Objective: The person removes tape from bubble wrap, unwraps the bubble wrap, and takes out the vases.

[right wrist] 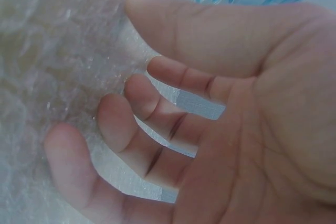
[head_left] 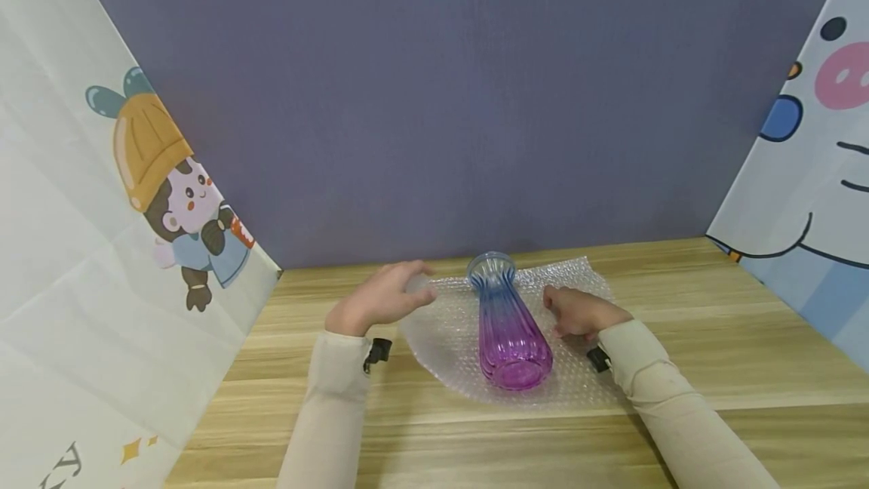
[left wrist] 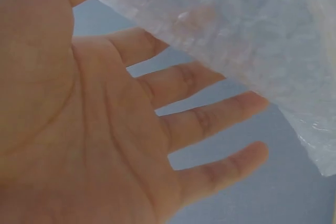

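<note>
A ribbed glass vase (head_left: pixel 512 330), blue at the neck and purple at the base, lies on its side on a sheet of bubble wrap (head_left: pixel 448 353). Its mouth points to the back and its base toward me. At the sheet's back left is my left hand (head_left: pixel 383 296), thumb and fingers apart; the left wrist view shows straight fingers (left wrist: pixel 205 121), some tips behind the bubble wrap (left wrist: pixel 252 30). To the vase's right, my right hand (head_left: pixel 580 312) is over the sheet. Its loosely bent fingers (right wrist: pixel 118 121) are against or very near the bubble wrap (right wrist: pixel 47 66); exact contact is unclear.
Everything lies on a wood-grain table (head_left: pixel 686 323). A grey-purple wall panel (head_left: pixel 462 96) rises along its back edge. White sheets with cartoon prints stand on both sides, one showing a child in a yellow hat (head_left: pixel 152 149). Black wrist cameras sit under both sleeves.
</note>
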Available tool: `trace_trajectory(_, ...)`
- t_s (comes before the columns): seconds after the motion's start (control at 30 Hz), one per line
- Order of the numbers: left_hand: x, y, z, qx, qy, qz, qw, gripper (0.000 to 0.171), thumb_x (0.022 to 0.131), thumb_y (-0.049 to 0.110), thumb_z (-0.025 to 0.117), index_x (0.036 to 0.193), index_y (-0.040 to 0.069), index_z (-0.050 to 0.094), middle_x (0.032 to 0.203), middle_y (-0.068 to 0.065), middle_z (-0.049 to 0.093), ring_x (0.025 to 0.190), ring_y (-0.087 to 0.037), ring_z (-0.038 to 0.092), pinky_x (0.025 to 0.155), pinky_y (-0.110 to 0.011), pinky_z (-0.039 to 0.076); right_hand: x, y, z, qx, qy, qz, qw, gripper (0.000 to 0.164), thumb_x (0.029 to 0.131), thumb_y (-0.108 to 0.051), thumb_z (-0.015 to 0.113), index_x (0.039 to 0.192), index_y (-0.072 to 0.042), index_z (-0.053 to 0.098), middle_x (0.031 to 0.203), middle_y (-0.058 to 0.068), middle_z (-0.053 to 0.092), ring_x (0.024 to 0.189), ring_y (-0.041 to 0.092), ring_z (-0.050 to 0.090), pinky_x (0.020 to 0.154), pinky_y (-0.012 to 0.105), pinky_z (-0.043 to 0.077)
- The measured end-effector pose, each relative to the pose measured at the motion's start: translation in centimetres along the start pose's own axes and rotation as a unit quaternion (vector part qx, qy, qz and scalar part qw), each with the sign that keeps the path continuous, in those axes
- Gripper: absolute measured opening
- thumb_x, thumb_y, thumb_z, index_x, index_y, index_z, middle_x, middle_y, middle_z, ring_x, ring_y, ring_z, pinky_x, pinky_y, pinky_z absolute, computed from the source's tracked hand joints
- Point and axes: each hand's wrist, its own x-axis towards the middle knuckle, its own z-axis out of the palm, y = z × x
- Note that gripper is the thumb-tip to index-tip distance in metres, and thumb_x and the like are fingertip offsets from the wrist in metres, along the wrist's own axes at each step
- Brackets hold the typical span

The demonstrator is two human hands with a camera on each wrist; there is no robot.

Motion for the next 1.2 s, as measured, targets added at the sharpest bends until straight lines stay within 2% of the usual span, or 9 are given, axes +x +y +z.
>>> trace_trajectory(0.17, 0.0, -0.2, 0.0, 0.000, -0.012, -0.023, 0.9997, 0.052, 0.101, 0.037, 0.059, 0.146, 0.012, 0.055, 0.149, -0.013, 0.057, 0.139, -0.035, 0.053, 0.117, -0.054, 0.043, 0.2, 0.3, -0.1, -0.002, 0.001, 0.003, 1.000, 0.041, 0.083, 0.002, 0.075, 0.117, -0.001, 0.052, 0.087, 0.010, 0.052, 0.063, 0.020, 0.055, 0.043, 0.027, 0.049)
trace_trajectory(0.33, -0.1, -0.4, 0.0, -0.017, -0.030, -0.064, 0.9973, 0.054, 0.101, 0.037, 0.059, 0.148, 0.012, 0.052, 0.149, -0.015, 0.057, 0.137, -0.036, 0.055, 0.115, -0.054, 0.045, 0.6, 0.6, -0.1, -0.001, -0.002, 0.006, 1.000, 0.041, 0.083, 0.002, 0.074, 0.117, -0.002, 0.052, 0.087, 0.010, 0.053, 0.057, 0.019, 0.054, 0.040, 0.025, 0.047)
trace_trajectory(0.53, -0.2, -0.7, -0.1, -0.008, -0.045, -0.094, 0.9945, 0.048, 0.100, 0.034, 0.061, 0.143, 0.013, 0.057, 0.144, -0.018, 0.060, 0.135, -0.035, 0.056, 0.111, -0.053, 0.049, 0.8, 0.9, -0.3, -0.003, -0.004, -0.005, 1.000, 0.040, 0.083, 0.002, 0.074, 0.116, -0.002, 0.051, 0.087, 0.010, 0.052, 0.058, 0.019, 0.055, 0.040, 0.024, 0.047)
trace_trajectory(0.73, -0.2, -0.8, -0.2, -0.005, -0.054, -0.104, 0.9930, 0.046, 0.100, 0.032, 0.063, 0.140, 0.010, 0.059, 0.140, -0.019, 0.063, 0.131, -0.036, 0.059, 0.108, -0.053, 0.051, 1.1, 1.3, -0.5, -0.011, -0.011, -0.006, 1.000, 0.041, 0.084, 0.001, 0.074, 0.117, -0.001, 0.051, 0.087, 0.010, 0.052, 0.059, 0.018, 0.055, 0.041, 0.024, 0.048)
trace_trajectory(1.0, 0.1, -0.9, -0.3, -0.009, -0.067, -0.113, 0.9913, 0.051, 0.098, 0.036, 0.066, 0.141, 0.008, 0.058, 0.138, -0.020, 0.064, 0.129, -0.035, 0.061, 0.106, -0.052, 0.053, 1.1, 1.3, -0.6, -0.006, -0.001, -0.006, 1.000, 0.042, 0.082, 0.002, 0.075, 0.116, -0.002, 0.052, 0.088, 0.010, 0.053, 0.062, 0.020, 0.055, 0.042, 0.024, 0.047)
trace_trajectory(1.2, 0.3, -1.1, -0.2, -0.009, -0.067, -0.121, 0.9904, 0.051, 0.098, 0.035, 0.066, 0.140, 0.008, 0.059, 0.138, -0.018, 0.064, 0.128, -0.034, 0.062, 0.104, -0.051, 0.054, 1.3, 1.4, -0.8, -0.007, -0.003, -0.010, 1.000, 0.042, 0.082, 0.001, 0.075, 0.116, -0.002, 0.052, 0.087, 0.010, 0.052, 0.062, 0.020, 0.055, 0.042, 0.024, 0.047)
